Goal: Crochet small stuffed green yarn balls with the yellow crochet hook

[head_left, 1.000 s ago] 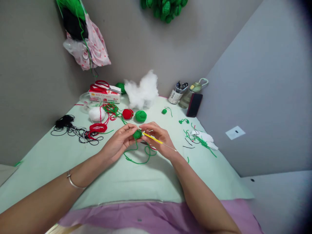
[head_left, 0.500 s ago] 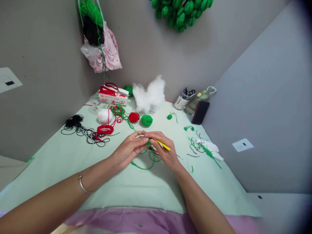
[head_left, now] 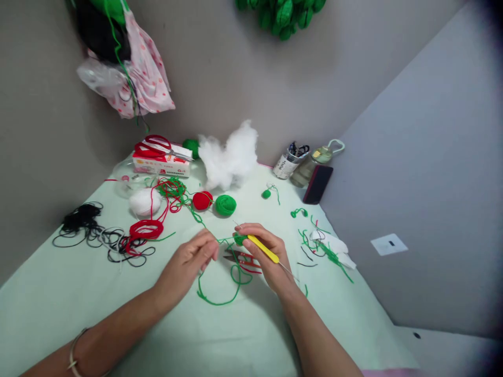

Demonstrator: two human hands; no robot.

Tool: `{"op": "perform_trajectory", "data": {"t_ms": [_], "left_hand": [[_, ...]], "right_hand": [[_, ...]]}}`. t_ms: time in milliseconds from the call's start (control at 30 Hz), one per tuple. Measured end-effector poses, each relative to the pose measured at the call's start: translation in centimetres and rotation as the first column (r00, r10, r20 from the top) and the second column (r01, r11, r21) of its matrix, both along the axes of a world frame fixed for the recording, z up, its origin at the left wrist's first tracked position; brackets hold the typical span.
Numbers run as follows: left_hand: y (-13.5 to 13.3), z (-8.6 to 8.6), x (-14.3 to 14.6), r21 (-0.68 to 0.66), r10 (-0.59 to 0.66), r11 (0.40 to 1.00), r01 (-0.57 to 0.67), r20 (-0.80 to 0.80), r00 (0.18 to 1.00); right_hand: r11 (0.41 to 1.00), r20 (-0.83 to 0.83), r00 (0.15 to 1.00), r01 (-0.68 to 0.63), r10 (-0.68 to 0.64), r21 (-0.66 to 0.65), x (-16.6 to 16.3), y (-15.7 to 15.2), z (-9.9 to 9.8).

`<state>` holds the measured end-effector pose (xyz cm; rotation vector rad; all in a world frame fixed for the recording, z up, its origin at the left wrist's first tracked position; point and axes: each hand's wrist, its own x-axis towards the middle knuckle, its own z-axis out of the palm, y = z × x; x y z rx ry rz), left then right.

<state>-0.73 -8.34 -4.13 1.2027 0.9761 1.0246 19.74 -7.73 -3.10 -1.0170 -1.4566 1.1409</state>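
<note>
My right hand grips a crochet hook by its yellow handle, with a small green crocheted piece held at the fingertips. The hook's thin metal tip points up and left past the piece. To the left, my left hand is closed, fingers drawn together, on green yarn that stretches across to the piece. Below the hands, a loose loop of the same yarn lies on the table. Small thread snips with orange-red handles rest partly behind my right fingers.
Beyond the hands sit a green yarn ball, a red ball and white stuffing. Tangled black yarn and a box with red scissors lie left. A phone and yarn scraps are right.
My left hand has moved away from the crocheted piece, down and left, pulling yarn out between the hands. The snips are now more exposed. The view has shifted slightly.
</note>
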Motion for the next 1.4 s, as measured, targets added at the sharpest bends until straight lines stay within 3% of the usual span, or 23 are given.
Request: {"op": "perform_trajectory", "data": {"t_ms": [67, 100, 200, 267, 367, 467, 533, 567, 633, 700, 800, 933, 1100, 1267, 1400], "left_hand": [[0.6, 0.4, -0.5, 0.039, 0.114, 0.992, -0.116, 0.043, 0.993], [0.8, 0.8, -0.6, -0.015, 0.125, 0.992, -0.124, 0.112, 0.986], [1.2, 2.4, -0.3, -0.258, 0.076, 0.966, 0.024, 0.370, 0.926], [1.6, 3.7, 0.2, -0.366, 0.095, 0.924, 0.108, 0.494, 0.864], [2.7, 5.6, 1.0, -0.414, 0.176, 0.907, 0.082, 0.547, 0.818], [4.1, 6.8, 1.7, -0.253, 0.221, 0.962, -0.101, 0.510, 0.831], [4.8, 6.8, 1.8, 0.064, 0.212, 0.963, -0.263, 0.430, 0.878], [5.2, 6.5, 1.6, 0.266, 0.196, 0.918, -0.294, 0.338, 0.920], [5.6, 5.7, 1.3, 0.582, 0.127, 0.805, -0.116, 0.022, 0.992], [5.9, 4.6, 0.9, 0.691, 0.122, 0.719, 0.067, -0.221, 0.968], [5.8, 3.2, 0.9, 0.712, 0.203, 0.692, 0.122, -0.353, 0.913], [4.5, 2.2, 1.8, 0.707, 0.294, 0.707, 0.003, -0.298, 0.908], [3.4, 1.9, 2.2, 0.731, 0.359, 0.682, 0.001, -0.336, 0.871], [3.4, 2.1, 2.0, 0.624, 0.300, 0.780, -0.045, -0.311, 0.902], [3.5, 2.2, 2.3, 0.575, 0.228, 0.817, -0.050, -0.242, 0.943]], "right_hand": [[0.997, -0.095, 0.995, 0.009, -0.017, -0.077, 0.1, 0.5, -0.5], [0.991, -0.141, 0.990, 0.005, -0.024, -0.132, 0.1, 0.7, -0.7], [0.954, -0.265, 0.964, -0.062, -0.019, -0.292, -0.3, 0.8, -1.1], [0.940, -0.305, 0.952, -0.102, -0.003, -0.326, -0.6, 0.7, -1.2], [0.931, -0.329, 0.944, -0.111, -0.010, -0.347, -1.0, 0.6, -1.2], [0.920, -0.371, 0.925, -0.071, -0.084, -0.385, -1.0, 0.7, -0.8], [0.917, -0.391, 0.910, -0.035, -0.135, -0.397, -0.8, 0.8, -0.2], [0.917, -0.398, 0.904, -0.018, -0.155, -0.398, -0.7, 0.8, 0.2], [0.918, -0.399, 0.898, 0.014, -0.186, -0.397, -0.5, 0.8, 1.0], [0.914, -0.386, 0.897, 0.044, -0.213, -0.402, -0.3, 0.6, 1.8], [0.903, -0.367, 0.901, 0.058, -0.231, -0.427, -0.3, 0.5, 2.7], [0.899, -0.379, 0.887, 0.085, -0.264, -0.429, -1.0, 0.7, 3.1], [0.912, -0.369, 0.876, 0.165, -0.310, -0.374, -2.4, 0.7, 2.3], [0.959, -0.301, 0.913, 0.236, -0.275, -0.160, -3.2, 0.4, 1.2], [0.959, -0.199, 0.939, 0.281, -0.282, -0.030, -3.3, 0.4, 0.9]]}}
